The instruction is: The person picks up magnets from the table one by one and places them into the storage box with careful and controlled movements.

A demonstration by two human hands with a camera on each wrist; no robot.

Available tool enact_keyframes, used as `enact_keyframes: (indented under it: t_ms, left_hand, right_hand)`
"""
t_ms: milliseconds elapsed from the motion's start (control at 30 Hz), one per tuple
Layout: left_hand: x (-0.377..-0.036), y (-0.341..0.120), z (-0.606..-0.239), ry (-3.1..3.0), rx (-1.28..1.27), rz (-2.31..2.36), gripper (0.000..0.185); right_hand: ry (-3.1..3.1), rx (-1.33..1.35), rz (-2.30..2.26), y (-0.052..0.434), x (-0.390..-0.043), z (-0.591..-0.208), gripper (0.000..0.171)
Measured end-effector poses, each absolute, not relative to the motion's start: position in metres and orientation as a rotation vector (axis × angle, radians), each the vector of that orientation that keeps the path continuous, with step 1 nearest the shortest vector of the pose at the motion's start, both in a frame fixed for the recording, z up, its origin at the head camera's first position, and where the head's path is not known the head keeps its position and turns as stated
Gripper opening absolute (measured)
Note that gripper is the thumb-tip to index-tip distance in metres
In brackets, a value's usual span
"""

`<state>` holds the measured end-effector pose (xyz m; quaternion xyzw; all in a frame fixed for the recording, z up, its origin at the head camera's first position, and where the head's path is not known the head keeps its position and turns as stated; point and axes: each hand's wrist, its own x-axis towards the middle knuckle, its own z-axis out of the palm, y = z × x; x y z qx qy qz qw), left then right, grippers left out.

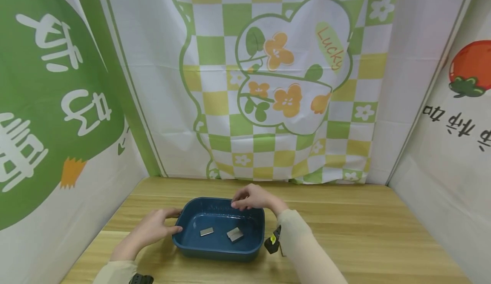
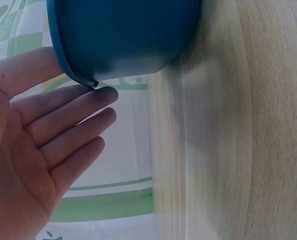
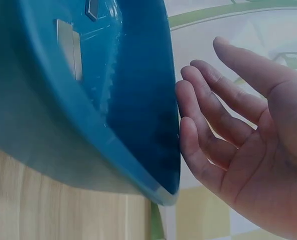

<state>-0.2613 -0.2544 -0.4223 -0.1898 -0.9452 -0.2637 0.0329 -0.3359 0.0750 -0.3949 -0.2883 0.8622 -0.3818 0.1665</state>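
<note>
A dark blue rounded rectangular dish stands on the wooden table. On its floor lie a small flat silver rectangular piece and, to the right, a wider silver piece with a line across it. My left hand is at the dish's left side, thumb by the rim; in the left wrist view its straight fingers meet the rim's corner. Over the back right rim is my right hand, fingers loosely bent. The right wrist view shows its fingertips by the rim, with nothing held.
The wooden table extends to both sides and behind the dish. A checked cloth hangs at the back, with printed cloths along both sides. A black wrist device sits by the dish's right side, partly hiding a thin edge on the table.
</note>
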Motion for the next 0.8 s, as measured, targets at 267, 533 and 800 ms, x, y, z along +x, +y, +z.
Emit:
enact_keyframes:
  t_ms: [267, 533, 800]
  left_hand:
    - [-0.261, -0.255, -0.424, -2.913, -0.574, -0.804, 0.051]
    - [-0.261, -0.254, -0.422, -2.908, -0.581, -0.808, 0.052]
    - [-0.262, -0.255, -0.423, -2.901, -0.595, -0.813, 0.052]
  right_hand:
    - [2.505, -0.854, -1.066, 0.084, -0.331, -0.388, 0.023]
    - [2.551, -0.869, -1.022, 0.096, -0.330, -0.387, 0.028]
    - [2.580, -0.874, -0.997, 0.107, -0.328, -0.386, 0.026]
